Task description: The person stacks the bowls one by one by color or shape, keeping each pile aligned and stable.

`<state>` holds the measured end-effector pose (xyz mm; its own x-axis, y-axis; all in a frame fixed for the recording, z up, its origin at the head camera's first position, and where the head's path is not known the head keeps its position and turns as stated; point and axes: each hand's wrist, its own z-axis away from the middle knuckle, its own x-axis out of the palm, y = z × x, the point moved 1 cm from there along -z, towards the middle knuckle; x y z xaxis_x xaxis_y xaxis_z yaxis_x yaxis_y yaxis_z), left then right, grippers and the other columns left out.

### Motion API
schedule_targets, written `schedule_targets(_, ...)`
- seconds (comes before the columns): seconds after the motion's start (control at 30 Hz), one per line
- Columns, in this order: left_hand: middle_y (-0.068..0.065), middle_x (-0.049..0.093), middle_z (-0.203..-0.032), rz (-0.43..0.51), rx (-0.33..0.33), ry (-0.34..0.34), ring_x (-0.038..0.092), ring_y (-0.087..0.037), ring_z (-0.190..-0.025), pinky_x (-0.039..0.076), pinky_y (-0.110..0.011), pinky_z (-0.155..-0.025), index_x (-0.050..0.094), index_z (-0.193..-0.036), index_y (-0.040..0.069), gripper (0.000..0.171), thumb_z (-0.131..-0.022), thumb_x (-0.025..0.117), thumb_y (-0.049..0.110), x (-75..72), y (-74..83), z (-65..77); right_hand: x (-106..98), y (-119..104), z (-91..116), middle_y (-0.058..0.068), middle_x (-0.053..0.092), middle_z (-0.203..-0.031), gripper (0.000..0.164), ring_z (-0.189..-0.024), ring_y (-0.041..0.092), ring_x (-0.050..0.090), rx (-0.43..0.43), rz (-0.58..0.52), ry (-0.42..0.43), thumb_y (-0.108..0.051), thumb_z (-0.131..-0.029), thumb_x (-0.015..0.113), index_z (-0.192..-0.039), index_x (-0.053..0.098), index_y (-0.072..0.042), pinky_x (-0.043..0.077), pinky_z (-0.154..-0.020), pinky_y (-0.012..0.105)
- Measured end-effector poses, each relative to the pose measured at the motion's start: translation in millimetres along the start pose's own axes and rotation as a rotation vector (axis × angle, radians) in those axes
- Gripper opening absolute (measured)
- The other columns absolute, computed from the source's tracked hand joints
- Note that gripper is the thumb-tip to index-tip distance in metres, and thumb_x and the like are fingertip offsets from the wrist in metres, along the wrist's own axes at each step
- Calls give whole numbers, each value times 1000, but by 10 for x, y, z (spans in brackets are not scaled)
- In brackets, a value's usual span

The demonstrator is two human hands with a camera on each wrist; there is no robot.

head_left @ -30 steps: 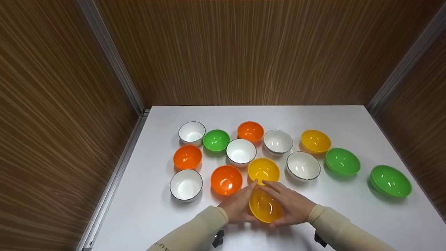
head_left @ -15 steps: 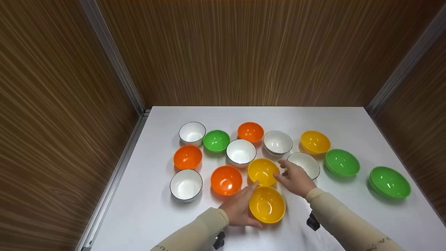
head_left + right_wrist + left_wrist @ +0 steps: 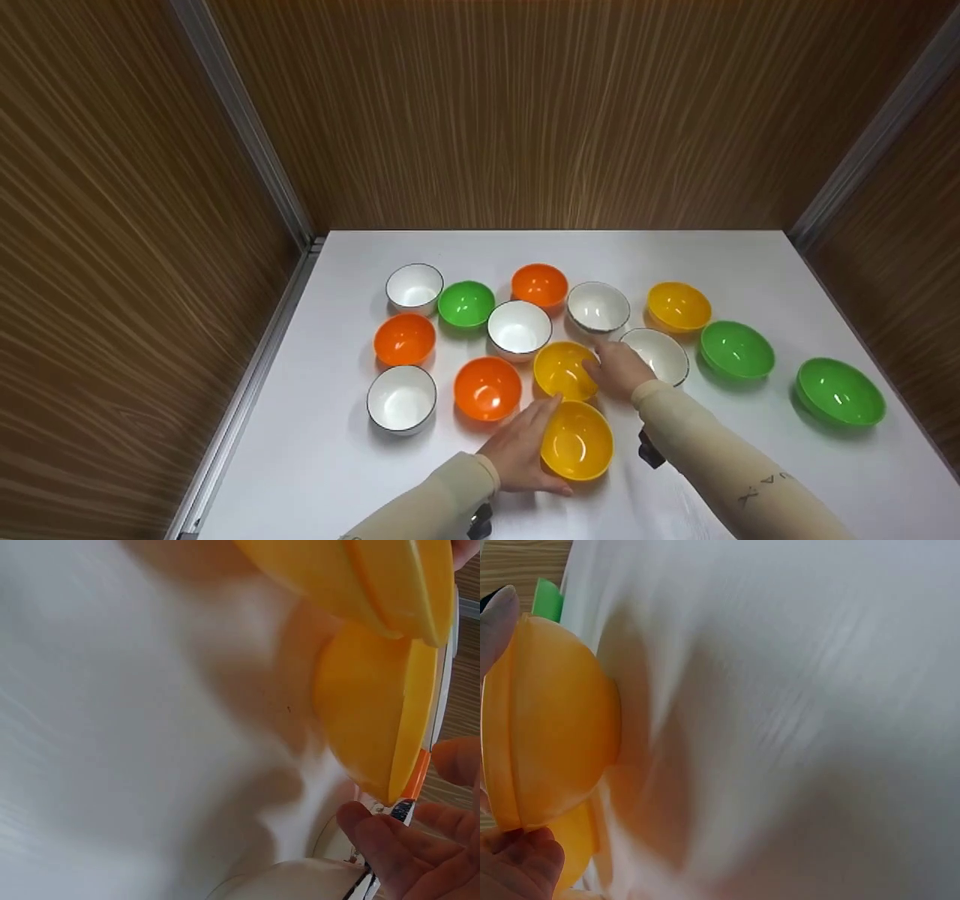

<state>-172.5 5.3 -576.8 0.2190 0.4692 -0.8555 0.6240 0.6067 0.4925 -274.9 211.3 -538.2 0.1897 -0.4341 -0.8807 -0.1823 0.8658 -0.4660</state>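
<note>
My left hand [image 3: 521, 448] grips the rim of a yellow bowl [image 3: 579, 442] at the table's near middle. The left wrist view shows this yellow bowl [image 3: 562, 727] slightly raised and tilted, with fingers [image 3: 525, 859] on its rim; the right wrist view shows a double rim, as if two bowls are nested. Just behind it stands another yellow bowl [image 3: 562, 370]. My right hand [image 3: 621, 369] reaches to the right side of that one, its fingers [image 3: 390, 844] spread close to the rim. Whether they touch it is unclear. A white bowl [image 3: 656, 356] is partly hidden behind the right hand.
Left of the hands are orange bowls [image 3: 487, 388], white bowls [image 3: 402, 399] and a green bowl [image 3: 466, 304]. A yellow bowl [image 3: 679, 306] and green bowls [image 3: 737, 350] stand right. Wood-patterned panels [image 3: 525, 112] enclose the white table [image 3: 300, 465].
My right hand has left the near yellow bowl and moved forward to the right side of the yellow bowl behind. My left hand keeps its hold, shifting slightly right.
</note>
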Motion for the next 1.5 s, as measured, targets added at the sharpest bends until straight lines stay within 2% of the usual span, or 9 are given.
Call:
schedule_targets(0.17, 1, 24, -145, 47, -19, 2, 33, -12, -126, 30, -35, -103, 9, -147, 15, 124, -54, 71, 68, 33, 7, 2, 36, -2, -58, 14, 64, -88, 39, -81, 30, 61, -10, 97, -14, -14, -90, 57, -126, 45, -8, 48, -81, 49)
schedule_targets(0.43, 1, 25, -144, 78, -55, 15, 35, -13, -124, 33, -32, -102, 7, -147, 20, 120, -56, 71, 66, 67, 8, 23, 100, -43, -79, 22, 54, -121, 58, -109, 39, 51, 200, -90, -107, -53, -96, 24, -142, 32, -19, 38, -89, 60)
schedule_targets(0.53, 2, 27, -143, 97, -68, 10, 37, -12, -123, 34, -32, -101, 8, -147, 20, 118, -57, 70, 66, 66, 1, 21, 101, -49, -82, 22, 52, -124, 57, -111, 39, 49, 214, -116, -112, -54, -95, 24, -143, 30, -23, 37, -89, 61)
schedule_targets(0.77, -1, 28, -143, 56, -40, 48, 36, -12, -123, 32, -30, -102, 11, -146, 13, 119, -58, 72, 65, 84, 7, 24, 113, -37, -98, 22, 56, -117, 45, -103, 38, 54, 112, 14, -63, -17, -97, 41, -142, 33, -23, 42, -85, 58)
schedule_targets(0.93, -1, 27, -144, 68, -61, 43, 36, -13, -124, 33, -30, -102, 11, -146, 13, 120, -57, 73, 64, 91, 6, 27, 96, -35, -87, 19, 51, -126, 58, -111, 35, 49, 248, -145, -79, -55, -95, 24, -140, 38, -20, 35, -93, 59)
schedule_targets(1.03, -1, 27, -144, 88, -83, 36, 37, -13, -124, 33, -31, -101, 10, -147, 14, 120, -57, 74, 63, 100, 4, 31, 41, -48, -69, 18, 54, -123, 54, -107, 34, 51, 236, -153, -71, -50, -96, 28, -135, 43, -16, 36, -92, 58)
schedule_targets(1.17, -1, 31, -142, 114, -98, 46, 39, -12, -122, 34, -31, -101, 6, -147, 16, 123, -56, 76, 61, 108, 7, 28, -92, -50, -42, 20, 54, -120, 37, -101, 34, 53, 125, -65, -58, -22, -98, 39, -132, 44, -11, 38, -90, 58)
schedule_targets(1.33, 1, 32, -141, 146, -128, 51, 38, -11, -122, 32, -32, -102, 4, -147, 17, 125, -56, 76, 60, 118, 10, 0, -287, -30, 9, 19, 54, -119, 39, -100, 33, 53, 148, -103, -48, -28, -99, 35, -133, 42, -12, 36, -93, 58)
schedule_targets(1.5, 4, 28, -144, 238, -231, 66, 33, -11, -127, 26, -40, -106, 4, -147, 20, 123, -56, 78, 57, 150, 27, -54, -441, -43, 71, 21, 60, -107, 40, -88, 35, 59, -26, 77, 19, -6, -89, 48, -129, 44, -8, 46, -81, 54)
